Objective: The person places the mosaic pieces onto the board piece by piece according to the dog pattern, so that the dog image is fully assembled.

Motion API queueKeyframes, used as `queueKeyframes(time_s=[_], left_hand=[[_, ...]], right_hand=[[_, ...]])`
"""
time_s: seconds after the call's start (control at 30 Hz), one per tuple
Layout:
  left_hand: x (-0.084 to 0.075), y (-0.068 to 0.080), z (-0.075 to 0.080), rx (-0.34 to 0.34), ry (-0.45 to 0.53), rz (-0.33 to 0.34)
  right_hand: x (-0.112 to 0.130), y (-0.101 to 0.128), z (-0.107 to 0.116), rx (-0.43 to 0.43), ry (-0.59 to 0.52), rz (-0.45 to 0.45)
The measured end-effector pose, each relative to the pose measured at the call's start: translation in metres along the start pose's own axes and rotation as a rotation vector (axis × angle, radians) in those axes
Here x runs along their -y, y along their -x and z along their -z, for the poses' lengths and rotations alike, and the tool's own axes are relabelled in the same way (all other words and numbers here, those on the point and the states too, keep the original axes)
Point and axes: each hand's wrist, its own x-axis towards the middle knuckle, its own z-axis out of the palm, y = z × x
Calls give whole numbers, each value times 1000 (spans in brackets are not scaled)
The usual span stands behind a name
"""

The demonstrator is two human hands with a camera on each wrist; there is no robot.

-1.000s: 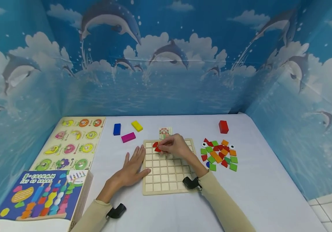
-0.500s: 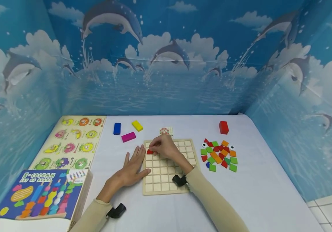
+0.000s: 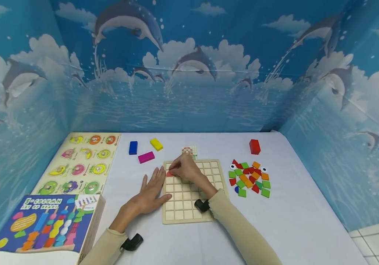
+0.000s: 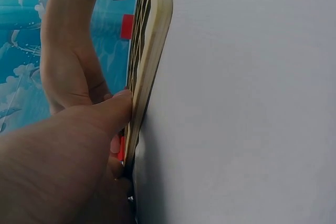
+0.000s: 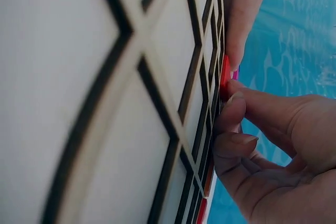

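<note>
A pale wooden grid board (image 3: 179, 204) with square cells lies on the white table. My left hand (image 3: 148, 194) rests along its left side, fingers straight and spread. In the left wrist view the left thumb (image 4: 113, 111) touches the board's edge. Over the board's upper left part, my right hand (image 3: 187, 169) pinches a flat red piece (image 3: 169, 173) between thumb and fingertips. The right wrist view has this red piece (image 5: 225, 76) right at the grid's surface, close to the left hand's fingers. Its full outline is hidden by the fingers.
A small picture card (image 3: 189, 150) lies behind the board. Flat coloured pieces (image 3: 246, 178) are spread to the right, with a red block (image 3: 254, 147) beyond. Blue (image 3: 133, 147), yellow (image 3: 156, 144) and magenta (image 3: 146, 157) blocks lie back left, near a fruit board (image 3: 77, 169) and a box (image 3: 43, 224).
My right hand has moved left across the board with the red piece, from the second column to the left column, and settled there. The left hand has stayed in place.
</note>
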Motion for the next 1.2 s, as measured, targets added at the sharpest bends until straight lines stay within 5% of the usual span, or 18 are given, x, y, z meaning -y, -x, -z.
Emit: queueKeyframes(time_s=[0.53, 0.9, 1.03, 1.2], left_hand=[[4, -2, -4, 6, -10, -1], [4, -2, -3, -8, -15, 24], [4, -2, -3, -15, -11, 19], [1, -2, -4, -4, -10, 11]], right_hand=[[1, 7, 8, -10, -9, -4], [-31, 47, 75, -145, -6, 153], [-60, 67, 103, -245, 26, 85], [-90, 90, 126, -292, 85, -152]])
